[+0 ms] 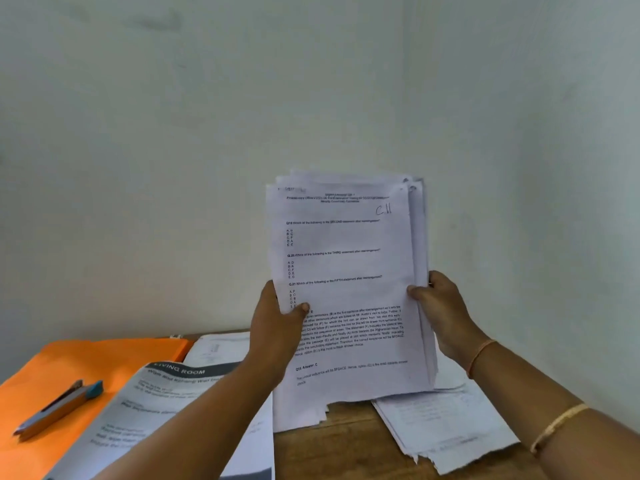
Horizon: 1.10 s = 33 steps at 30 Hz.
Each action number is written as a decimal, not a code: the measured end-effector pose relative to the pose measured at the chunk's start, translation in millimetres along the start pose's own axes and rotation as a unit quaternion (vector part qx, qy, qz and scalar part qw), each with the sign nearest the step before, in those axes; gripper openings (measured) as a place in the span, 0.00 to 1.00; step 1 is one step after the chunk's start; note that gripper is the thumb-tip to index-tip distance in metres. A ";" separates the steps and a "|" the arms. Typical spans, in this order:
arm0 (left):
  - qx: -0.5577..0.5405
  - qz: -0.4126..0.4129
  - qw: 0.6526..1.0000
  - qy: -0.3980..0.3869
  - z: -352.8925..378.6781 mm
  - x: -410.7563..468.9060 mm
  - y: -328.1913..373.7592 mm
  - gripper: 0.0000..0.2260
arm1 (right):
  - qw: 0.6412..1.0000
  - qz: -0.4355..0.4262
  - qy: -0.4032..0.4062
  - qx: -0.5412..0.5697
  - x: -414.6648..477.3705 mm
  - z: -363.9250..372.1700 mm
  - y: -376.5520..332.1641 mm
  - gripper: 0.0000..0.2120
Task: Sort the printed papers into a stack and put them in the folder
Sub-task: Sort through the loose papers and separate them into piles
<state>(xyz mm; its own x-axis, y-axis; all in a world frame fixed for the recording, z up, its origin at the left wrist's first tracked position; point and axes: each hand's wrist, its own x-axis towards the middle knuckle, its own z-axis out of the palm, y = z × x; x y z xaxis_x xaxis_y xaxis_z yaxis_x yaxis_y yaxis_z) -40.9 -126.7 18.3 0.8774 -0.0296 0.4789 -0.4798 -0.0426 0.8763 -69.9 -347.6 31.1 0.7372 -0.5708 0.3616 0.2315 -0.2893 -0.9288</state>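
Both hands pinch the stack of printed papers [346, 265] by its side edges: left hand [277, 327] with the thumb laid on the front sheet low on the left edge, right hand [440, 306] with the thumb on the right edge a little higher, fingers tucked behind. And it's up in the air, upright, facing the person, above the wooden table [339, 452].

Look at those top corners: fanned, not squared, with several sheets poking out to the right. It's a light load, but floppy. These thin sheets will likely bow and slide over each other if the pinch slackens, and some lower edges look ragged, so they could catch. The best hold, by the look of it, is right where it is, on the two long edges, loose enough to tap the bundle on the table and let the sheets settle flush.

Now the container. The orange folder [86, 362] lies flat at the left, well apart from the stack, and whether it's open can't be told from here. No papers show inside it. Instead a pen-like tool [59, 408] rests on top and a printed brochure [156, 403] overlaps its near side, and both would probably need shifting first. More loose sheets [443, 420] lie on the table below the right wrist, not yet gathered
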 end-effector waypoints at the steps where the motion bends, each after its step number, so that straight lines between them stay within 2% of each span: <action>1: 0.014 0.020 1.000 0.001 -0.4 0.3 3.2 0.11 | 1.000 -0.021 0.004 0.005 -1.2 0.5 -4.1 0.11; 4: 0.052 0.047 0.997 -0.010 -1.0 -1.3 5.4 0.11 | 0.998 -0.069 0.015 0.002 -8.3 2.4 -5.4 0.09; 6: 0.081 0.049 0.995 -0.029 -0.6 -5.2 1.9 0.12 | 0.996 -0.086 -0.002 0.013 -20.9 4.6 -2.2 0.03; 8: 0.098 0.049 0.993 -0.048 -0.2 -9.5 -4.3 0.13 | 0.995 -0.097 -0.021 0.032 -29.7 6.4 4.2 0.02; 11: 0.102 0.046 0.993 -0.049 -1.8 -11.7 -11.4 0.14 | 0.991 -0.105 -0.026 0.077 -33.3 5.2 6.7 0.09; 15: 0.097 0.043 0.993 -0.041 -4.9 -10.9 -13.7 0.15 | 0.986 -0.071 -0.037 0.146 -25.8 0.9 0.8 0.16; 21: 0.070 0.031 0.997 -0.005 -8.8 -10.3 -15.8 0.25 | 0.981 -0.078 -0.061 0.166 -26.0 -5.1 -4.4 0.23; 24: 0.075 0.013 0.997 -0.024 -10.1 -11.2 -19.2 0.25 | 0.984 -0.094 -0.089 0.124 -30.7 -5.3 2.2 0.34; 25: 0.082 0.007 0.996 -0.034 -10.0 -11.7 -20.0 0.24 | 0.985 -0.101 -0.098 0.103 -32.8 -4.0 4.4 0.31; 28: 0.118 -0.001 0.992 -0.050 -8.3 -13.3 -17.3 0.23 | 0.984 -0.098 -0.122 0.082 -36.0 0.2 10.2 0.09; 30: 0.134 0.019 0.989 -0.060 -6.5 -14.4 -14.5 0.30 | 0.981 -0.107 -0.137 0.081 -38.7 2.9 9.5 0.07; 32: 0.130 0.068 0.986 -0.080 -4.6 -16.3 -13.1 0.41 | 0.976 -0.165 -0.139 0.030 -43.8 6.2 7.7 0.09; 33: 0.132 0.096 0.983 -0.088 -3.1 -17.1 -12.2 0.42 | 0.969 -0.196 -0.152 -0.008 -48.1 8.5 6.7 0.12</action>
<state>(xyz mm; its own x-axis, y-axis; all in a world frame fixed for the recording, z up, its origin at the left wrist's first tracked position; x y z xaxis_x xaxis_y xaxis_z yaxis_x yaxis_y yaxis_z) -50.1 -122.6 -0.4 0.7667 -0.2331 0.5982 -0.6420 -0.2759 0.7154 -98.4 -315.6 6.9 0.7477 -0.1624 0.6439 0.5235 -0.4525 -0.7220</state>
